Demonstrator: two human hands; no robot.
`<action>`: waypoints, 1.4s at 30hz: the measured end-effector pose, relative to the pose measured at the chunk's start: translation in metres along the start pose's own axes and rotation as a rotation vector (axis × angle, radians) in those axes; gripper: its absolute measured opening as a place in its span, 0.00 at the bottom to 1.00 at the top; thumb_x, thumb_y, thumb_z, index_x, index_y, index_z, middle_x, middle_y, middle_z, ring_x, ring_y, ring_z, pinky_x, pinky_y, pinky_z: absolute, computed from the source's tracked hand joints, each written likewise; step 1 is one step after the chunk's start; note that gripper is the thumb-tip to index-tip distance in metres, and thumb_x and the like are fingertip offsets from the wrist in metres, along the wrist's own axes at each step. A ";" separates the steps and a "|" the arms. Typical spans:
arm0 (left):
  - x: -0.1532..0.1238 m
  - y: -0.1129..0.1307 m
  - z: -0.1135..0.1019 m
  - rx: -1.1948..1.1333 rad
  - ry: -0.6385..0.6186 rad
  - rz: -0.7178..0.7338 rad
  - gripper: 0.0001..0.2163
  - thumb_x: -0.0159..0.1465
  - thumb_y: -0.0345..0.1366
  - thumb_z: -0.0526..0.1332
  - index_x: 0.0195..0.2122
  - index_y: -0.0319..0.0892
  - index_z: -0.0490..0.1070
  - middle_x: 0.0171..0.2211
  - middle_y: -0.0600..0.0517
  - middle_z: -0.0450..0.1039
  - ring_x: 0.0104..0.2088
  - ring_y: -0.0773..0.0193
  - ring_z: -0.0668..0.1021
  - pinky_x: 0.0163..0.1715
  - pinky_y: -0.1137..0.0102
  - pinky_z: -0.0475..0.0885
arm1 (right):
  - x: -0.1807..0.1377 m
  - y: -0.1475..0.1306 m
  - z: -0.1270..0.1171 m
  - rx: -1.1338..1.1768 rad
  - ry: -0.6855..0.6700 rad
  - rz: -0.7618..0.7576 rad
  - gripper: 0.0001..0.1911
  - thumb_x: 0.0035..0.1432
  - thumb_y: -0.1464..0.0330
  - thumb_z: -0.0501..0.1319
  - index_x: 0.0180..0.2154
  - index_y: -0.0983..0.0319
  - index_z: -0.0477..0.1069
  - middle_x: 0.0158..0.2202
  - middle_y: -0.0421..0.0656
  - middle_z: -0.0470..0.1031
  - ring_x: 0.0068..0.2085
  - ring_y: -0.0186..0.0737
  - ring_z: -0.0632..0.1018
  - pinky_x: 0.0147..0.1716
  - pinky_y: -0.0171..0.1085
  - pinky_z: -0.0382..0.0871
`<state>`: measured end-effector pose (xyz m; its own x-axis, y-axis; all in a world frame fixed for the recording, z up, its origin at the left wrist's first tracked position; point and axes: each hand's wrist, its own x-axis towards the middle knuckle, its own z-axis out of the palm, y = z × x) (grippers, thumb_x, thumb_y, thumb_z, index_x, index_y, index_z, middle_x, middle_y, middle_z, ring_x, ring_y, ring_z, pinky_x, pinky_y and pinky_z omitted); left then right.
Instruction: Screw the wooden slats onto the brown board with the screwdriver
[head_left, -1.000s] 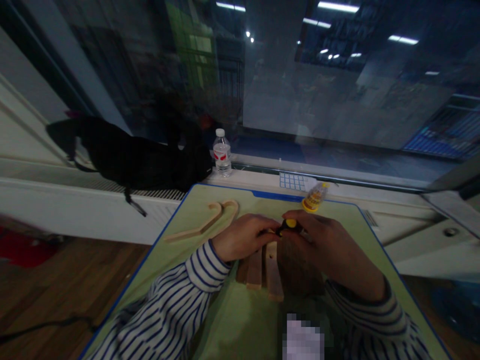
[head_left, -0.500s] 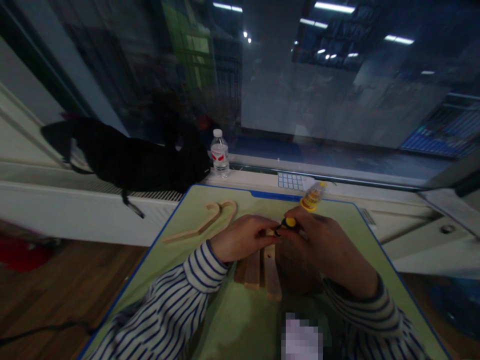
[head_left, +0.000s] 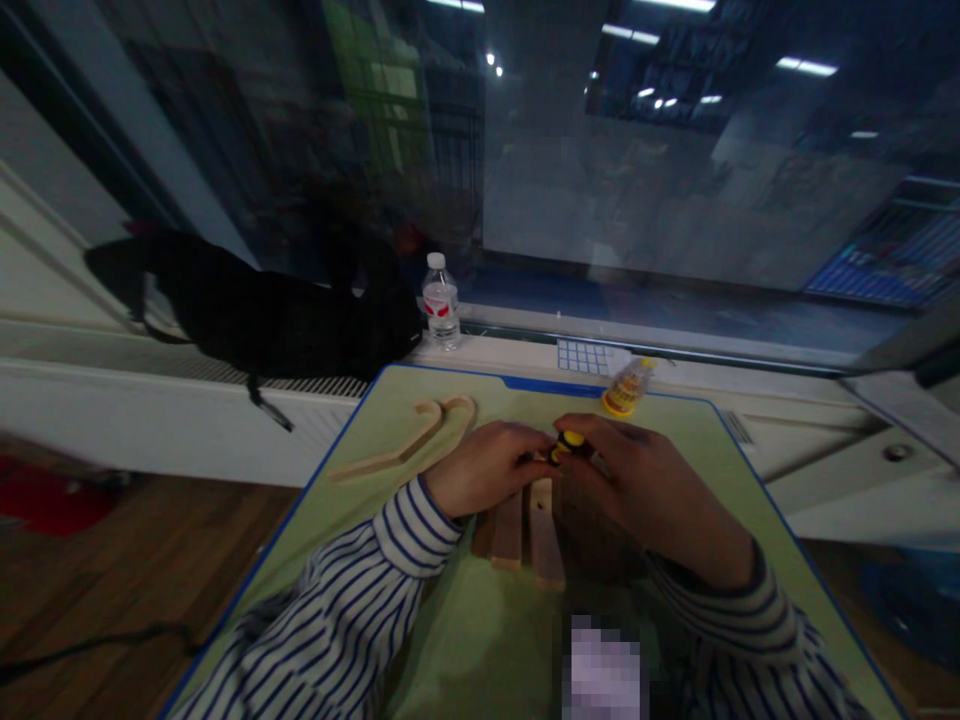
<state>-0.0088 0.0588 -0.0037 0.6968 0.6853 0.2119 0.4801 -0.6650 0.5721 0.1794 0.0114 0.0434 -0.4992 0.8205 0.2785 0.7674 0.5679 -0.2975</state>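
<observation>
At the worktop centre, left hand fingers curl over the far ends of the slats while right hand fingers pinch a yellow tool against them; a loose hold might let the tool slip.

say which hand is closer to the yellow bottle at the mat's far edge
Right. The right hand is just this side of the yellow bottle; the left hand sits farther left.
</observation>
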 end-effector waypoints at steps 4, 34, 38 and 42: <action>0.000 -0.001 -0.001 -0.024 -0.020 0.054 0.08 0.65 0.38 0.55 0.38 0.42 0.72 0.37 0.52 0.76 0.39 0.63 0.75 0.38 0.73 0.65 | 0.001 -0.002 0.001 -0.043 -0.007 0.047 0.09 0.62 0.66 0.53 0.45 0.59 0.62 0.37 0.44 0.76 0.37 0.44 0.78 0.34 0.39 0.68; -0.005 -0.026 0.007 0.107 0.035 0.059 0.36 0.52 0.47 0.67 0.60 0.46 0.57 0.62 0.43 0.53 0.62 0.49 0.56 0.59 0.52 0.54 | 0.001 0.002 0.003 -0.113 0.068 0.129 0.09 0.59 0.64 0.57 0.39 0.59 0.61 0.26 0.40 0.74 0.25 0.41 0.77 0.22 0.33 0.58; -0.004 -0.027 0.013 0.094 0.019 0.088 0.34 0.54 0.47 0.66 0.60 0.48 0.56 0.60 0.44 0.57 0.61 0.51 0.58 0.58 0.53 0.56 | 0.002 0.002 0.003 -0.135 0.089 0.104 0.07 0.59 0.65 0.58 0.39 0.59 0.61 0.27 0.40 0.75 0.25 0.41 0.77 0.22 0.33 0.59; -0.004 -0.025 0.013 0.072 0.027 0.096 0.30 0.54 0.44 0.66 0.57 0.46 0.60 0.57 0.46 0.61 0.58 0.54 0.62 0.57 0.55 0.58 | 0.004 0.004 0.004 -0.115 0.093 0.104 0.09 0.58 0.65 0.58 0.39 0.59 0.61 0.28 0.40 0.76 0.26 0.41 0.77 0.22 0.34 0.61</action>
<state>-0.0164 0.0693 -0.0293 0.7272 0.6247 0.2844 0.4496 -0.7467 0.4902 0.1790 0.0169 0.0398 -0.3792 0.8620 0.3365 0.8566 0.4645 -0.2245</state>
